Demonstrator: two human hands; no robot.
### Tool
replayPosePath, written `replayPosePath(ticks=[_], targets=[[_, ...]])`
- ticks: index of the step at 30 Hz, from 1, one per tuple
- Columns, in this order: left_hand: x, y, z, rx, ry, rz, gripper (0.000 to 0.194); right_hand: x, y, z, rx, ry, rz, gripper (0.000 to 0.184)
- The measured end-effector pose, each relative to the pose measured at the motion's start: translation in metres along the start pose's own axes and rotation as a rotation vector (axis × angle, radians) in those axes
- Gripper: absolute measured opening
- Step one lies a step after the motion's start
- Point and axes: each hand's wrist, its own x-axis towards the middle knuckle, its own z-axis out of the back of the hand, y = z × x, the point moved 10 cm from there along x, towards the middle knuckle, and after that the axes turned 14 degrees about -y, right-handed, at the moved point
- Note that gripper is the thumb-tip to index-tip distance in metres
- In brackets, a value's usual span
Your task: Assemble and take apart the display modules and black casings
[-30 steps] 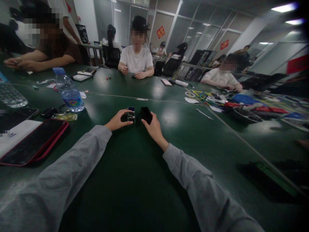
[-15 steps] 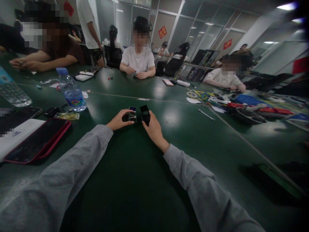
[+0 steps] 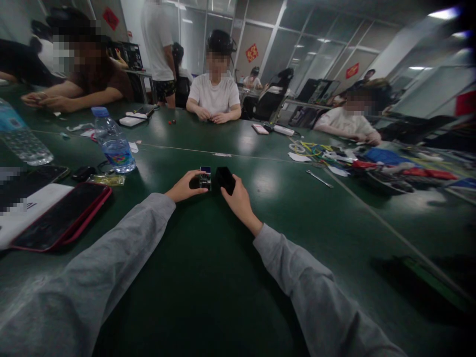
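Between the thumb and fingers of my left hand [image 3: 185, 186] is a small electronic module [image 3: 206, 178] with a little screen at its top end; its finer parts are too small to make out. My right hand [image 3: 238, 198] grips a small black case [image 3: 225, 180], its dark side facing me. A narrow gap separates the case from the module. Both hands are just above or on the dark green table [image 3: 197, 277]; I cannot tell if they touch it.
To the left are a water bottle [image 3: 113, 141], another bottle [image 3: 24, 134], a phone in a red case [image 3: 63, 215] and a small yellow packet [image 3: 107, 180]. A wrench [image 3: 319, 179] and a pile of cables [image 3: 316, 151] lie right. Several people sit around the table.
My right hand has turned the black case, so its front face with the lighter patch no longer shows. The left hand keeps its hold on the module. The view has shifted slightly.
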Motion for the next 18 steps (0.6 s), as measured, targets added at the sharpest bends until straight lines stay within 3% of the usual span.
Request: replayPosePath(ticks=[7, 12, 15, 18], targets=[[-0.001, 0.003, 0.0, -0.011, 0.013, 0.025, 0.067, 0.001, -0.006, 0.01, 0.084, -0.008, -0.102, 0.06], [-0.002, 0.002, 0.001, -0.018, 0.023, 0.073, 0.069, -0.003, -0.004, 0.047, 0.221, -0.029, -0.135, 0.057], [-0.002, 0.002, 0.0, -0.024, 0.029, 0.079, 0.068, -0.025, 0.013, 0.067, 0.355, 0.139, -0.134, 0.057], [-0.001, 0.002, 0.0, -0.042, 0.017, 0.062, 0.067, -0.067, 0.042, 0.077, 0.482, 0.441, -0.152, 0.058]])
